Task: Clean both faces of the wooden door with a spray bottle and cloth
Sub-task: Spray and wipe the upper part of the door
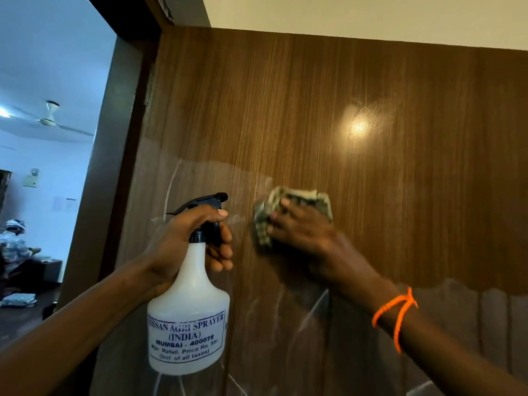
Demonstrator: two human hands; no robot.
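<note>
The wooden door (343, 95) fills most of the head view, brown with vertical grain, a wet sheen and streaks across its lower part. My left hand (183, 238) grips the neck and trigger of a white spray bottle (190, 310) with a black nozzle, held upright just in front of the door. My right hand (303, 227), an orange thread on its wrist, presses a crumpled greenish cloth (285, 204) against the door face at mid height. The cloth and hand are motion-blurred.
The dark door frame (114, 167) runs down the left. Beyond it is a lit room with a ceiling fan (51, 118) and a seated person (14, 244). A pale wall (371, 12) lies above the door.
</note>
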